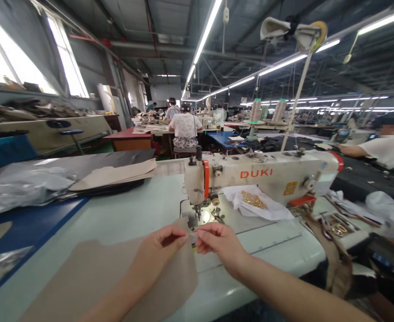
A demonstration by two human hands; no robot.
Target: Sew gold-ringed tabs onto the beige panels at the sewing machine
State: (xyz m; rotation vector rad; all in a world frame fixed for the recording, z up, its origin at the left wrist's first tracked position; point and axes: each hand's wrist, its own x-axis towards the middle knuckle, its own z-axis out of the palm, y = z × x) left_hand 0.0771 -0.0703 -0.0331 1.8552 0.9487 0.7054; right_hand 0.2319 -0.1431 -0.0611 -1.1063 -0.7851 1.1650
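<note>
My left hand (160, 248) is closed in a pinch of thumb and forefinger, just in front of the sewing machine's needle area. Facing it, my right hand (219, 243) pinches too, its other fingers curled. A small pale strip (192, 234) runs between the two sets of fingertips; its exact kind is too small to tell. Beneath my left hand and forearm a large beige fabric panel (96, 264) lies flat, one corner reaching toward the presser foot. The white sewing machine (230, 176) stands directly beyond both hands, its lamp lighting the needle plate (205, 217).
Gold-coloured metal pieces (253, 200) lie on white cloth (277, 213) against the machine. A box with metal rings (339, 229) sits right. Beige panels (116, 175) and plastic wrapping (26, 183) are at left. A co-worker (391, 150) is at right; others sit ahead.
</note>
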